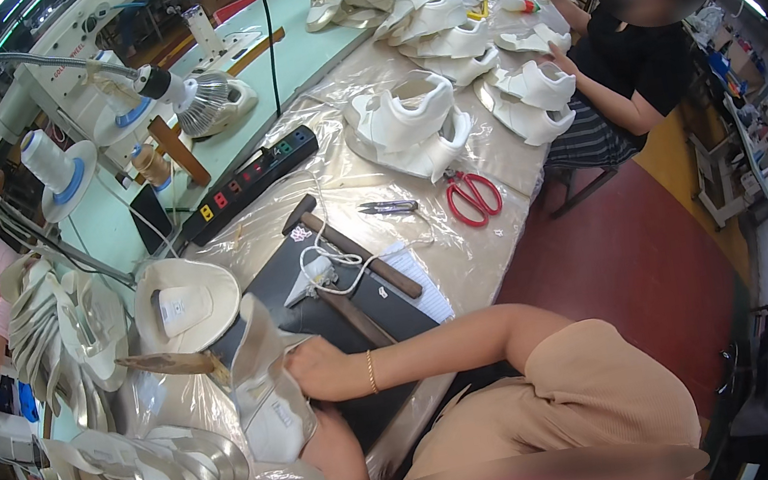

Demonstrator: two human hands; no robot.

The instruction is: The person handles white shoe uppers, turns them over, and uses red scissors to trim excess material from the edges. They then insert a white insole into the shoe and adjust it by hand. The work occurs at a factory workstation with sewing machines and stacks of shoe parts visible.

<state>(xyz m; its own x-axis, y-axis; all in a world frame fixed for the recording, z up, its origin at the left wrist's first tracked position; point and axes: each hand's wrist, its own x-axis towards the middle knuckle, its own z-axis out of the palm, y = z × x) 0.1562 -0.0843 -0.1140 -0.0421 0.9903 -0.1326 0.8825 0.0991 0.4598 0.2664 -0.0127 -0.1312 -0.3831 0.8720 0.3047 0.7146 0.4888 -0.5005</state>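
Observation:
A cream shoe upper stands upright at the near edge of the table. My right hand, with a bracelet at its wrist, is closed on the upper's right edge. My left forearm comes up from below to the same upper; the left hand's fingers are hidden. A pale brown wooden piece with a pointed end lies against the upper's far side. Just beyond sits another cream upper with a white label inside. A dark board to the right carries a hammer, a second wooden handle and a white cord.
Stacked uppers crowd the near left, with more at the far right. Red-handled scissors, thread snips and a power strip lie on the plastic-covered table. A lamp hangs by thread spools. A co-worker sits far right.

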